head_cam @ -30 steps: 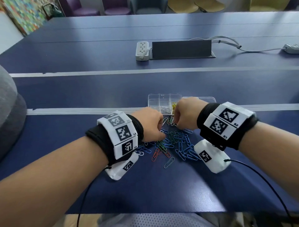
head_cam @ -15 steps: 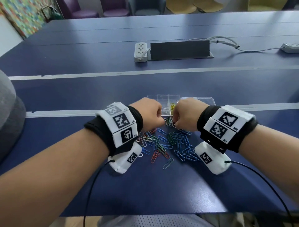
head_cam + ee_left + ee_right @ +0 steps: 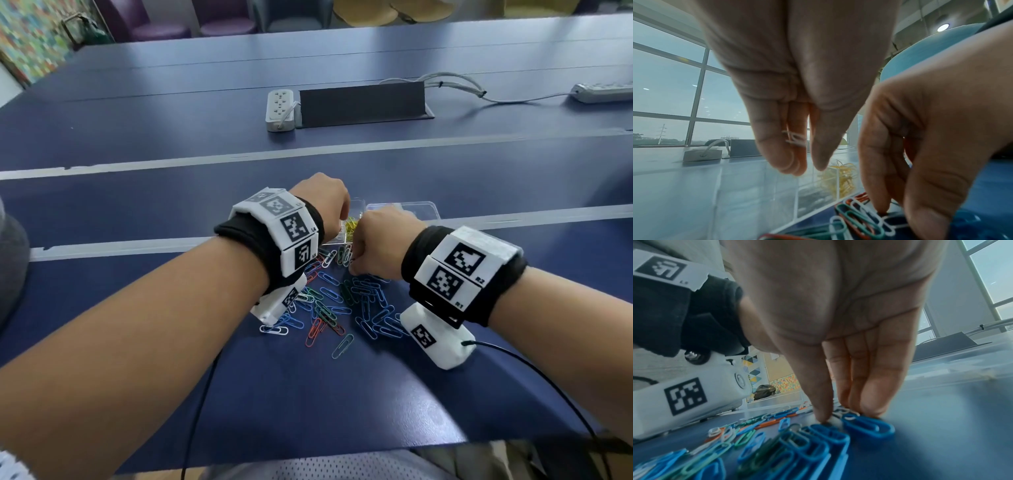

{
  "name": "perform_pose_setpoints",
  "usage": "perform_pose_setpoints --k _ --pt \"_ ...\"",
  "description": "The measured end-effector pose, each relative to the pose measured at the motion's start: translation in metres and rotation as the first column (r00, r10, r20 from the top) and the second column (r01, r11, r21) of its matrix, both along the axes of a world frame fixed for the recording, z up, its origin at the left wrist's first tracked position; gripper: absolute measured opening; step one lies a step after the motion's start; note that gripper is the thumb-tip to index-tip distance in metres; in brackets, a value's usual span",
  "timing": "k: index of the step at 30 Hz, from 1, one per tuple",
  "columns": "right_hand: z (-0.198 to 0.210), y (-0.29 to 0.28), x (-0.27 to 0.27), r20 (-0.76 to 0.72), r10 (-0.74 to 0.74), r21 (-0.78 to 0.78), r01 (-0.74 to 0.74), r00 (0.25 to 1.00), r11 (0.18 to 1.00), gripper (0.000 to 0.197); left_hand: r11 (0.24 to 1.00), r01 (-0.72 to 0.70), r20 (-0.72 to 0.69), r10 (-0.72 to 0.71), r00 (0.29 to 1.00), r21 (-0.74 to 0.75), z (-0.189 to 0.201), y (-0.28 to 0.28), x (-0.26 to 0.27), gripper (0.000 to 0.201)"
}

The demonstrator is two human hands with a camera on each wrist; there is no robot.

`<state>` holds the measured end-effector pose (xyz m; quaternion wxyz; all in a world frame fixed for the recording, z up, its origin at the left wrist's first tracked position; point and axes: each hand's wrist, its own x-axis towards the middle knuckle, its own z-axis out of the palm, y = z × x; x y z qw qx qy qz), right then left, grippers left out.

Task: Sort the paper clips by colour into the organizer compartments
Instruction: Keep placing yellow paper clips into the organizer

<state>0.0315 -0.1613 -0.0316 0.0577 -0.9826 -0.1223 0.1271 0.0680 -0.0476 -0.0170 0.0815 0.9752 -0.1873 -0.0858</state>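
Observation:
A clear plastic organizer (image 3: 404, 207) lies just beyond a loose pile of paper clips (image 3: 346, 301) in blue, green, red and white on the blue table. One compartment holds yellow clips (image 3: 351, 226) (image 3: 840, 178). My left hand (image 3: 340, 219) hovers over the organizer's left compartments (image 3: 777, 186), and its thumb and fingers (image 3: 807, 167) pinch a white clip (image 3: 795, 138). My right hand (image 3: 356, 267) reaches down at the pile's far edge. Its thumb and fingertips (image 3: 838, 415) close on a white clip (image 3: 835, 419) lying among blue clips (image 3: 867, 426).
A white power strip (image 3: 280, 109) and a black panel (image 3: 363, 104) sit further back on the table, with cables and a second strip (image 3: 603, 90) at the far right. A grey rounded object (image 3: 10, 267) is at the left edge. Wrist camera cables trail toward the table's near edge.
My left hand has lifted off the pile and moved forward over the organizer, holding a white clip. The right hand has stayed at the pile's far edge.

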Motion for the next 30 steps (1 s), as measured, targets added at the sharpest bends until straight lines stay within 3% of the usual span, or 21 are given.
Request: perform_pose_setpoints --k 12,20,30 --pt "0.003 0.001 -0.002 -0.01 0.045 -0.032 -0.046 0.999 0.998 0.026 0.982 -0.028 0.006 0.029 1.0 -0.187 0.007 0.017 -0.012 0.028" --pt "0.006 -0.003 -0.006 0.041 0.057 0.087 -0.06 0.998 0.994 0.024 0.999 -0.004 -0.082 0.001 0.997 -0.035 0.004 0.04 -0.029 0.012" --pt "-0.002 -0.003 -0.003 0.05 0.143 0.005 -0.143 0.988 0.99 0.032 0.999 0.028 -0.084 -0.025 0.996 0.04 -0.006 0.023 -0.034 0.013"
